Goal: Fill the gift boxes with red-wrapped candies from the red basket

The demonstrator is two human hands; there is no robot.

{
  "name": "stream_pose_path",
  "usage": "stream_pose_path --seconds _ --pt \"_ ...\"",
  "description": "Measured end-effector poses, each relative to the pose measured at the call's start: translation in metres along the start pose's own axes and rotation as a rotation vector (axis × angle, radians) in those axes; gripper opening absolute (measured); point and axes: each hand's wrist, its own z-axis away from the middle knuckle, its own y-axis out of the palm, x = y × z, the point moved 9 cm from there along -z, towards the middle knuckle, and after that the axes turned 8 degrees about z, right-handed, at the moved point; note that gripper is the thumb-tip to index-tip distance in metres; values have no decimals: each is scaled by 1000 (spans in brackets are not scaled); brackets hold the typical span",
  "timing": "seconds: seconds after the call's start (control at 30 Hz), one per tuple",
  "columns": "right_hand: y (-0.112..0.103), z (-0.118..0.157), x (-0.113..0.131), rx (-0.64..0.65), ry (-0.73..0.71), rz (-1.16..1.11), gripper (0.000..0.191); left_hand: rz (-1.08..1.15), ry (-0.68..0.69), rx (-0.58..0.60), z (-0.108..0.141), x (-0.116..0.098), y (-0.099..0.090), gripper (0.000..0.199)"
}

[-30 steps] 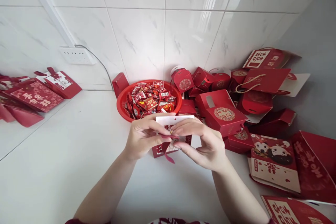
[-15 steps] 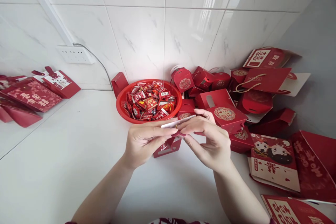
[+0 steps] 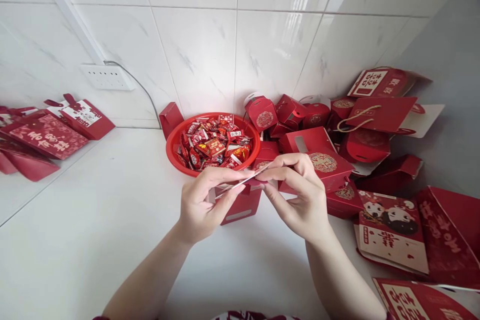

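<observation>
Both hands meet above a small red gift box [image 3: 240,206] that stands upright on the table. Between the thumb and fingers of my left hand [image 3: 202,205] is pinched a thin white-edged card [image 3: 237,186], seen nearly edge-on and tilted. My right hand [image 3: 300,197] closes its thumb and fingers on the card's right end, where a bit of dark red ribbon or strip [image 3: 259,181] shows at the fingertips. Whether that strip is joined to the box, I cannot tell. The fingers partly hide the box's top.
Behind the hands stands a red basket [image 3: 173,161] of wrapped sweets [image 3: 213,146]. Red boxes [image 3: 322,165] and gift bags [image 3: 378,115] crowd the right side. More red bags [image 3: 52,135] lie at the left, below a wall socket [image 3: 107,77].
The card has tipped from nearly level to a steeper slant, its left end lower. My right fingers have risen slightly, and more of the box's front shows beneath.
</observation>
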Motion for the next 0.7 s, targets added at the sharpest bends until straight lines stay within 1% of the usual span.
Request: stream_pose_path --seconds 0.13,0.2,0.27,0.4,0.47,0.53,0.6,0.63,0.7 --pt "3 0 3 14 -18 40 15 -18 -59 -85 1 4 -5 33" --pt "5 0 4 29 -22 29 13 -21 -67 -117 1 6 -7 29" --pt "6 -1 4 43 -16 -16 12 -23 -36 -116 2 4 -6 30" --pt "10 -1 1 85 25 -105 10 -56 42 -67 4 -2 -1 37" --pt "11 0 2 87 18 -119 12 -70 37 -89 4 -4 -2 37" --pt "11 0 9 66 -60 -109 18 -57 -7 -134 4 -4 -5 34" --pt "9 2 19 8 -177 -79 25 -14 -79 -164 4 0 -7 30" --pt "7 3 22 -23 -226 -66 28 17 -120 -166 4 3 -8 28" --pt "1 4 25 -101 -279 -42 30 107 -200 -152 4 11 -7 28"
